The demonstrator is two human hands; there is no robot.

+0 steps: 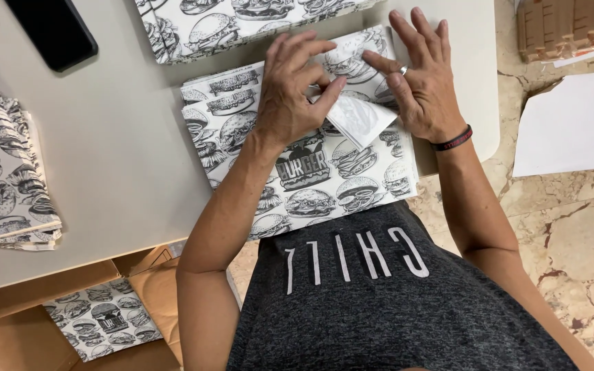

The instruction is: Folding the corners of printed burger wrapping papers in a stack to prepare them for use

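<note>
Lying flat at the near edge of the pale grey surface (118,158): a stack of white paper sheets printed with black burger drawings (297,172), its long axis running left to right with a slight tilt, the right end reaching farther up the surface and the near edge overhanging toward the grey shirt.

Pinching a corner of the top sheet (362,118) with the left hand (293,93), thumb and forefinger pressed together on the paper, so that the blank white underside is turning up and pointing toward the lower right.

Resting on the stack's far right corner with the right hand (421,75), fingers spread and flat, gripping nothing, a ring on one finger and a dark band at the wrist.

Sitting beyond the stack: a second pile of the same printed paper (242,20), running along the far edge. Lying at the far left: a third pile (5,178) and a black phone (53,27).

Showing below the surface: a brown cardboard box (8,330) holding more printed sheets. Lying on the marble floor (572,206) at right: plain white paper (572,124).
</note>
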